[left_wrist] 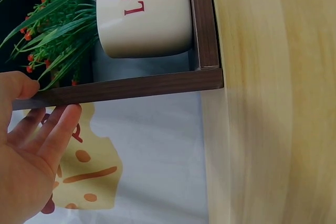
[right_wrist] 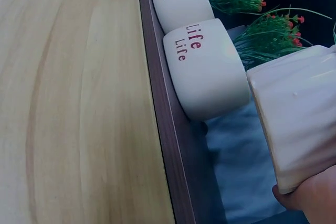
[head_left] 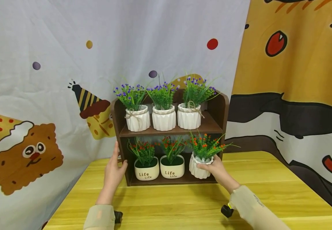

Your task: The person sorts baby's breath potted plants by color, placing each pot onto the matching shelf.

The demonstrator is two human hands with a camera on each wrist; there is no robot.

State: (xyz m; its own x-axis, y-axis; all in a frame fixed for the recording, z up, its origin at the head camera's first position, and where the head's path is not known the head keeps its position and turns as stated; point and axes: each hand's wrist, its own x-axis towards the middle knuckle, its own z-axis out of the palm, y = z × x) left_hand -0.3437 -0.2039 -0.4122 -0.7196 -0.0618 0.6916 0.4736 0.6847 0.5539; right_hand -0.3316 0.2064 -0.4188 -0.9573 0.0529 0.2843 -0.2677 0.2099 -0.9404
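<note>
A two-tier brown wooden shelf (head_left: 170,131) stands on the table. My left hand (head_left: 114,174) is at its left side panel (left_wrist: 121,88), with the thumb on the inner side and the fingers along the outside. My right hand (head_left: 217,172) grips a white ribbed flowerpot (head_left: 196,167) with orange flowers at the right of the lower tier. That pot leans, and in the right wrist view its base (right_wrist: 268,142) is tipped over the shelf floor. Left of it, two cream pots marked "Life" (head_left: 172,172) (right_wrist: 210,72) with red flowers stand side by side.
On the upper tier stand three white ribbed pots (head_left: 164,118) with purple flowers. Yellow wood-grain table (head_left: 166,204) lies in front of the shelf. Behind hangs a white cloth (head_left: 169,38) printed with cartoon figures. Dark objects (head_left: 227,210) sit near both wrists.
</note>
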